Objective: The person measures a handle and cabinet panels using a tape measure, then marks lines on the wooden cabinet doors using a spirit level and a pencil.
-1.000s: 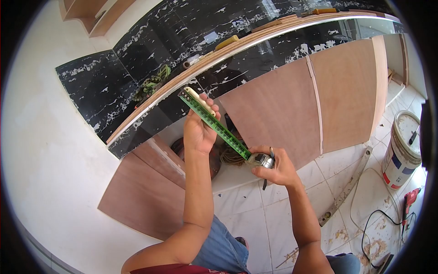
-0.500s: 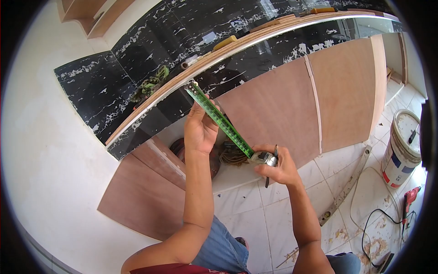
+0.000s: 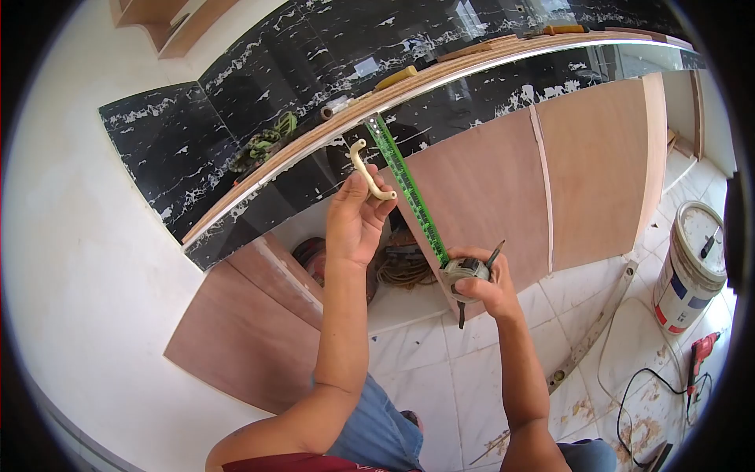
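Observation:
A cream-coloured curved handle (image 3: 364,169) is pinched in the fingers of my left hand (image 3: 356,212), just below the counter edge. My right hand (image 3: 486,282) grips a round tape measure (image 3: 465,275), and a dark pencil-like stick pokes out between its fingers. From the case a green tape blade (image 3: 410,189) runs up and left, its end hook by the black marbled front under the counter. The blade passes to the right of the handle, apart from it. Behind the blade stands a brown plywood panel (image 3: 487,181).
The counter edge (image 3: 440,69) carries a yellow-handled tool (image 3: 395,76) and green leafy scraps (image 3: 267,141). Coiled cable (image 3: 403,263) sits inside the cabinet opening. On the tiled floor at right are a white bucket (image 3: 688,267), a level (image 3: 594,330) and a red drill (image 3: 702,354).
The tape blade has left my left hand and swung right, steeper than before. The handle, earlier beside or behind the blade, now shows whole. My right hand has shifted slightly right.

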{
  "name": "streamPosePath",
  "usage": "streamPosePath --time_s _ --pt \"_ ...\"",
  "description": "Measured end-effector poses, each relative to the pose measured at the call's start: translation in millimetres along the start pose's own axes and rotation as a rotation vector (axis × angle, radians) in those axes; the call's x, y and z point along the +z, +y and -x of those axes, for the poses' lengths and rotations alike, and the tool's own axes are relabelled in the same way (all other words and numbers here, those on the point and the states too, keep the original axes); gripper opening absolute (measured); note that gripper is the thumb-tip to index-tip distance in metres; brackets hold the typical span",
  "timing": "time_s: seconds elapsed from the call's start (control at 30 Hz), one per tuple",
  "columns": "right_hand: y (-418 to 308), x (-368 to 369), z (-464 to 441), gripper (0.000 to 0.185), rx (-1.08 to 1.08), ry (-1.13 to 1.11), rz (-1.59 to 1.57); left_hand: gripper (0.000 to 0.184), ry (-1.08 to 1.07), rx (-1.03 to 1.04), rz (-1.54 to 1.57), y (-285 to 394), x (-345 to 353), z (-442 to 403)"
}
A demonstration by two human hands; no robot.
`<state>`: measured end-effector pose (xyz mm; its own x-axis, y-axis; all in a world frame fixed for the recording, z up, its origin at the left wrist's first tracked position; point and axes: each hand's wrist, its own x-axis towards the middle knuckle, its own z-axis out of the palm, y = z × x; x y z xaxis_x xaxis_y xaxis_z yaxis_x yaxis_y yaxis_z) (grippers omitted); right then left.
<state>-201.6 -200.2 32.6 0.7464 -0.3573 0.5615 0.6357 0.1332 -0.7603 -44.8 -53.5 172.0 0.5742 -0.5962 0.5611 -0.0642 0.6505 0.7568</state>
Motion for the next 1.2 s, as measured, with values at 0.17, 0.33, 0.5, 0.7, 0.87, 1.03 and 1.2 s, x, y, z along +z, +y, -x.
streamPosePath --time_s 0.17,0.33,0.5,0.7,0.87,1.03,1.2 --pt "2 -4 -1 0.049 0.015 -0.025 0.040 0.027 0.009 0.012 0.027 1 4 0" --pt "7 -9 -1 0.049 0.069 -0.014 0.034 0.027 -0.003 0.005 0.053 0 5 1" --pt "7 -10 -1 0.050 0.059 -0.002 0.045 0.027 0.032 0.009 0.026 -1 4 0" --pt "11 -11 -2 0.050 0.050 -0.009 0.103 0.027 0.008 0.018 0.033 -2 1 -1" --pt "9 -10 -2 0.050 0.010 -0.019 0.150 0.027 0.024 0.032 0.043 0 0 -1" --pt "3 -6 -3 0.048 -0.028 -0.027 0.188 0.026 0.012 0.036 0.081 0 2 -1" --pt "3 -3 -1 0.048 -0.083 0.031 0.180 0.025 0.013 0.034 0.079 2 1 -1"
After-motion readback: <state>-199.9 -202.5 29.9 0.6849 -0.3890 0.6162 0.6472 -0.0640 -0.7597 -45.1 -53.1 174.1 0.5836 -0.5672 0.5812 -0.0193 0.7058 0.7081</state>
